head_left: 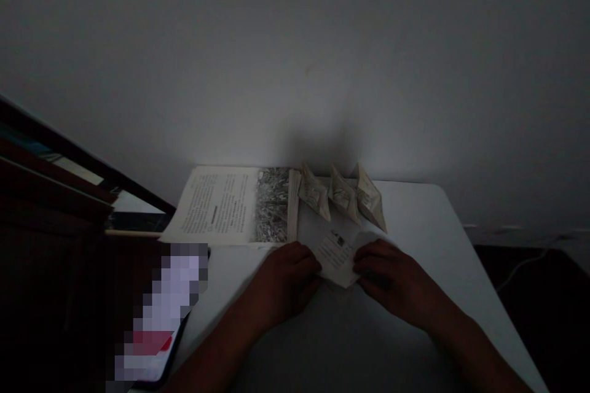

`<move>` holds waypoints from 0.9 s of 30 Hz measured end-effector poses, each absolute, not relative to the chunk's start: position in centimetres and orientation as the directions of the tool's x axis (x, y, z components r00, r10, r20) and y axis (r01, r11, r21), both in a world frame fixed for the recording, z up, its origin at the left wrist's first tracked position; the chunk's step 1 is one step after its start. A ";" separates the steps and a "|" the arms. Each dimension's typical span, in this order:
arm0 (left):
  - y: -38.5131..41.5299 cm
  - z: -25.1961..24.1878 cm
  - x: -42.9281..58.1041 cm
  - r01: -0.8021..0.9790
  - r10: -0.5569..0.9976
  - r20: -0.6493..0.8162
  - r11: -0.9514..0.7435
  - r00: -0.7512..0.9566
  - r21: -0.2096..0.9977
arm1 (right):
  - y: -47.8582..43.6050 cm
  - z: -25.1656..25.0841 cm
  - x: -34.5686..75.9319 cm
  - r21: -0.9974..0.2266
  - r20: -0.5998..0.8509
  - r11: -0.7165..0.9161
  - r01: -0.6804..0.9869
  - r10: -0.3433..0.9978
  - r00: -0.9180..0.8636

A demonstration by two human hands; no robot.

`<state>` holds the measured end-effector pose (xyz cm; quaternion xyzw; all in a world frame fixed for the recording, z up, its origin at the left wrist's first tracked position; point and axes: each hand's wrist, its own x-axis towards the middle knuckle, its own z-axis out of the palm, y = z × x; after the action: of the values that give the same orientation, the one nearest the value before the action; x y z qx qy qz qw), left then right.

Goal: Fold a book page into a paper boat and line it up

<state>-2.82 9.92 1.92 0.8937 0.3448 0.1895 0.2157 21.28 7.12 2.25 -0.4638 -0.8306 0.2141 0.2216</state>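
Observation:
A small printed sheet of paper (338, 255) lies partly folded on the white table (415, 215), held between both hands. My left hand (286, 276) pinches its left edge with the fingers closed. My right hand (391, 276) presses and grips its right edge, fingers curled. Just behind the sheet stand three folded paper shapes (343, 193) in a row, made of printed pages. An open book (235, 204) lies flat to the left of them.
A phone-like device with a lit, blurred screen (161, 313) lies at the table's left front. Dark books or shelves (50, 196) rise on the left. A plain wall stands behind the table. The room is dim.

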 end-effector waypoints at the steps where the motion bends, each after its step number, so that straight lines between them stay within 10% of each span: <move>1: 10.0 2.0 -2.9 0.542 0.703 0.177 -0.662 0.689 0.519 | 7.1 2.3 21.3 -0.561 0.167 0.476 0.677 0.867 -0.470; 14: 9.5 3.0 -2.6 0.465 0.653 0.205 -0.692 0.729 0.552 | 6.9 2.6 21.4 -0.603 0.217 0.498 0.623 0.854 -0.473; 21: 9.5 1.7 -2.0 0.328 0.608 0.510 -0.778 0.609 0.535 | 6.6 2.9 21.0 -0.673 0.422 0.577 0.463 0.813 -0.401; 27: 8.9 3.2 -1.7 0.319 0.848 0.331 -0.475 0.414 0.820 | 6.1 2.4 20.4 -0.782 0.447 0.508 0.361 0.861 -0.245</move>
<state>-1.66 8.87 3.21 0.7674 0.3801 0.3856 0.3433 20.36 6.12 2.37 -0.4130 -0.7396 0.2745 0.4552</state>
